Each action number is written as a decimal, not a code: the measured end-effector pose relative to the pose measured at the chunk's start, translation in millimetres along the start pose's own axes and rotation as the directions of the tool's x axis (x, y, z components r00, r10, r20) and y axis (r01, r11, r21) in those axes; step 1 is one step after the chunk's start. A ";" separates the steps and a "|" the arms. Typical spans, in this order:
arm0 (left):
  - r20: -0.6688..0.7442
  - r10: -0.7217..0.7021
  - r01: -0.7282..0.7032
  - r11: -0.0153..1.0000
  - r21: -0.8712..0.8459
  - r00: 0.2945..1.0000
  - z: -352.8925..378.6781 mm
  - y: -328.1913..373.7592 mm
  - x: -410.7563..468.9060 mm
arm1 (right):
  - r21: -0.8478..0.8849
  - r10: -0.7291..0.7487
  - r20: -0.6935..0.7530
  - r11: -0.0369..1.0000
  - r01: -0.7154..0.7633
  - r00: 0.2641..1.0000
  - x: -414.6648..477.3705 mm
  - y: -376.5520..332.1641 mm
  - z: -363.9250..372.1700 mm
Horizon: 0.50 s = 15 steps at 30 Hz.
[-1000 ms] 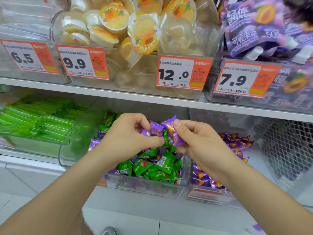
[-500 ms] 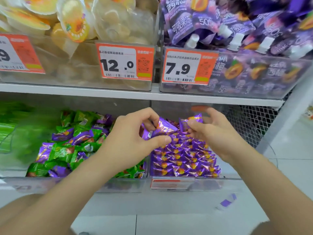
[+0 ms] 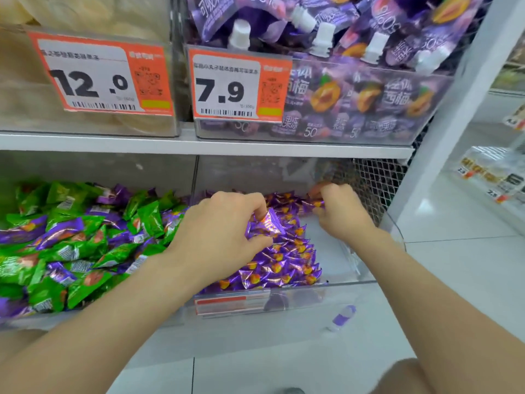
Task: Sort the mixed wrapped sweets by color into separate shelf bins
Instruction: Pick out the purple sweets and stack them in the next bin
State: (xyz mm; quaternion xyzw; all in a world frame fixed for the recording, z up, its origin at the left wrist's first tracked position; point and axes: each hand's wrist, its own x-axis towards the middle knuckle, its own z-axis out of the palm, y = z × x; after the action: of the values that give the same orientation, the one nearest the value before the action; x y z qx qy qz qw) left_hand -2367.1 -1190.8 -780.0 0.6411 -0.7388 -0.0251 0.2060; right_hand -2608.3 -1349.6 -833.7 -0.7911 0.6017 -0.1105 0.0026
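Purple sweets (image 3: pixel 270 223) sit pinched in left hand (image 3: pixel 218 234) and right hand (image 3: pixel 341 214) fingers (image 3: pixel 329 191).

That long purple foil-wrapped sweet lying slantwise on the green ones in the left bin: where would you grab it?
Pinch the purple foil-wrapped sweet across its narrow middle, with the fingers coming down from above and the front. It lies flat and slanted on top of the green wrapped sweets, uncovered, so both long edges look free.
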 end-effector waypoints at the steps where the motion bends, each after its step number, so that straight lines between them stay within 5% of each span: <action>1: 0.011 0.001 -0.001 1.000 0.014 1.000 2.2 1.2 0.9 | -0.032 -0.006 0.021 0.999 0.007 1.000 2.6 0.5 5.1; 9: 0.077 -0.023 0.019 0.998 0.052 0.997 10.5 4.8 5.2 | -0.015 -0.058 0.057 0.998 0.059 0.997 9.3 -5.0 23.9; 15: 0.091 -0.026 0.021 0.998 0.057 0.996 12.4 4.4 6.4 | 0.031 0.046 -0.011 0.998 -0.046 0.999 9.8 -3.5 24.0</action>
State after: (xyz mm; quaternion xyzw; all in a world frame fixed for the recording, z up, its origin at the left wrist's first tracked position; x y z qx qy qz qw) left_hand -2376.1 -1198.9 -788.2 0.6534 -0.7404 -0.0362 0.1535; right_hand -2598.2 -1361.0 -855.0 -0.7761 0.6181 -0.1239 0.0138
